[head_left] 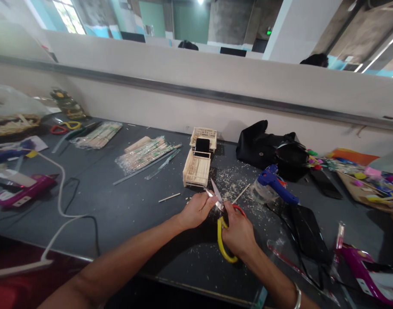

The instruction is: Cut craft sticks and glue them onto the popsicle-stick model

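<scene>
The right hand is closed around the yellow-and-red handles of the scissors, whose blades stand open just in front of the stick model on the dark table. The left hand pinches its fingertips at the blades on what may be a small stick piece, too tiny to make out.

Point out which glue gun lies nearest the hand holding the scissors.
The blue glue gun, just beyond the right hand gripping the yellow-handled scissors. The left magenta glue gun and the lower-right magenta glue gun lie far off.
</scene>
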The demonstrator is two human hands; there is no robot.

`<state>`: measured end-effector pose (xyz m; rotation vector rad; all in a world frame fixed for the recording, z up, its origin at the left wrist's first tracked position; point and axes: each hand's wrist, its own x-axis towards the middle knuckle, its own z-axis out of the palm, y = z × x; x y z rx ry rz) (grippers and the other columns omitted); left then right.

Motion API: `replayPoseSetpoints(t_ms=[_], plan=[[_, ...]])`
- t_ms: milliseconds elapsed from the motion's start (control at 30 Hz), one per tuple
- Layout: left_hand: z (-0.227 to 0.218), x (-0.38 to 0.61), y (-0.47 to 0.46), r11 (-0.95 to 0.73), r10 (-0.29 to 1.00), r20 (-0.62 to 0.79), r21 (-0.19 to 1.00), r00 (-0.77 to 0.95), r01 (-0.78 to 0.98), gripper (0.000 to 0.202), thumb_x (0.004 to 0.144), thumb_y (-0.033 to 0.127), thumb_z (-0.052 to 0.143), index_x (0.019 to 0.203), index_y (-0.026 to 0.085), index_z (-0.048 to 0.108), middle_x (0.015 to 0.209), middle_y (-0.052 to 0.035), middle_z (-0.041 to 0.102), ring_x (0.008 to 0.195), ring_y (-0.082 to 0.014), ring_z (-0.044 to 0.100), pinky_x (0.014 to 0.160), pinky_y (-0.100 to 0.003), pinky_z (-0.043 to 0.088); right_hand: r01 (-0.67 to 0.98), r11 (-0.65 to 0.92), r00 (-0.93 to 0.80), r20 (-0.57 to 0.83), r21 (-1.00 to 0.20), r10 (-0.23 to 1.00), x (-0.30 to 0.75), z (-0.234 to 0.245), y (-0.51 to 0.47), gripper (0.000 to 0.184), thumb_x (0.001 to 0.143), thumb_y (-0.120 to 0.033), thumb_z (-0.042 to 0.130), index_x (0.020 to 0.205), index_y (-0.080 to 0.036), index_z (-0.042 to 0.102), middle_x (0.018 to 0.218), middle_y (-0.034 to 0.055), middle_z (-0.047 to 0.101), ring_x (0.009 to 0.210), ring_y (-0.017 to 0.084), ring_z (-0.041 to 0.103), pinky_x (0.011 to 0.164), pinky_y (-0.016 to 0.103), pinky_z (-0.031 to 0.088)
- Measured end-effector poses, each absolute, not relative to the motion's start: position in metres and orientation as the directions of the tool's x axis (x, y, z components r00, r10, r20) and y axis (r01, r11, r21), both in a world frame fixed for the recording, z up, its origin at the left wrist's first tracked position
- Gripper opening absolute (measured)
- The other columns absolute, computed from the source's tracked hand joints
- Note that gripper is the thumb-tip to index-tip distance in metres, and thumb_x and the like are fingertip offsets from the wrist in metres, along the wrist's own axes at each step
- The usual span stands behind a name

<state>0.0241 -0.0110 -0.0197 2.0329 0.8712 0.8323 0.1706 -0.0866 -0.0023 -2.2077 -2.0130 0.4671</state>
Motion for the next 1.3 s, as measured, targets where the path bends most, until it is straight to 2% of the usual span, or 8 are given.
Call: replayPoseSetpoints(t_ms=[300,433,633,867,1067,1167,1300], plan=[[-0.028,0.026,-0.009,-0.448,0.810,0.226,0.834,0.541,0.322,0.044,0.096,0.048,0.031,0.067,0.020,0.048,0.065,-0.0014,0.054,0.062,-0.0150,0.047,0.061,-0.028,0.038,0.970,-0.131,0.103,-0.143,-0.204,0.984,0.168,-0.006,-0.087,0.041,0.076,-0.013,0.057,0.116,-0.021,0.055,0.088,0.0065,0.072,0.075,0.021,0.065,0.061,0.027,0.032],[-0.032,0.027,-0.008,-0.436,0.824,0.224,0.837,0.520,0.330,0.043,0.095,0.047,0.034,0.066,0.019,0.049,0.063,-0.0006,0.053,0.061,-0.0144,0.046,0.061,-0.027,0.038,0.970,-0.138,0.109,-0.148,-0.199,0.983,0.167,-0.004,-0.087,0.037,0.077,-0.014,0.058,0.113,-0.021,0.056,0.085,0.0070,0.071,0.074,0.022,0.066,0.060,0.027,0.032],[-0.034,0.028,-0.007,-0.414,0.838,0.218,0.851,0.500,0.323,0.040,0.094,0.044,0.037,0.065,0.019,0.048,0.061,0.0005,0.051,0.060,-0.0140,0.045,0.058,-0.027,0.037,0.973,-0.145,0.118,-0.152,-0.180,0.981,0.166,-0.006,-0.087,0.040,0.077,-0.013,0.057,0.116,-0.020,0.054,0.089,0.0088,0.070,0.077,0.023,0.067,0.062,0.027,0.034],[-0.035,0.031,-0.008,-0.390,0.856,0.222,0.870,0.466,0.302,0.041,0.091,0.048,0.035,0.061,0.021,0.041,0.057,0.0026,0.044,0.058,-0.0129,0.040,0.055,-0.026,0.032,0.973,-0.150,0.129,-0.120,-0.176,0.984,0.166,-0.009,-0.087,0.035,0.078,-0.012,0.056,0.112,-0.020,0.055,0.086,0.0081,0.069,0.076,0.022,0.066,0.061,0.027,0.034],[-0.033,0.033,-0.008,-0.390,0.858,0.241,0.880,0.454,0.270,0.045,0.091,0.050,0.037,0.059,0.020,0.041,0.055,0.0031,0.043,0.057,-0.0118,0.038,0.054,-0.026,0.031,0.973,-0.155,0.136,-0.121,-0.169,0.983,0.165,-0.008,-0.087,0.032,0.079,-0.012,0.054,0.110,-0.020,0.055,0.087,0.0084,0.070,0.075,0.022,0.066,0.061,0.027,0.033],[-0.029,0.032,-0.008,-0.346,0.855,0.213,0.914,0.473,0.214,0.049,0.091,0.057,0.039,0.061,0.018,0.046,0.058,0.0025,0.045,0.060,-0.0120,0.040,0.056,-0.026,0.033,0.966,-0.159,0.133,-0.137,-0.204,0.982,0.167,-0.005,-0.087,0.036,0.077,-0.012,0.055,0.113,-0.020,0.055,0.087,0.0078,0.071,0.076,0.022,0.066,0.061,0.027,0.032],[-0.021,0.024,-0.005,-0.203,0.752,0.169,0.979,0.638,-0.019,0.054,0.085,0.068,0.046,0.069,0.017,0.051,0.059,0.0043,0.042,0.056,-0.0101,0.038,0.053,-0.025,0.033,0.949,-0.099,0.067,-0.114,-0.298,0.991,0.172,-0.001,-0.087,0.042,0.072,-0.010,0.056,0.113,-0.020,0.053,0.089,0.0060,0.071,0.079,0.021,0.065,0.064,0.026,0.033]])
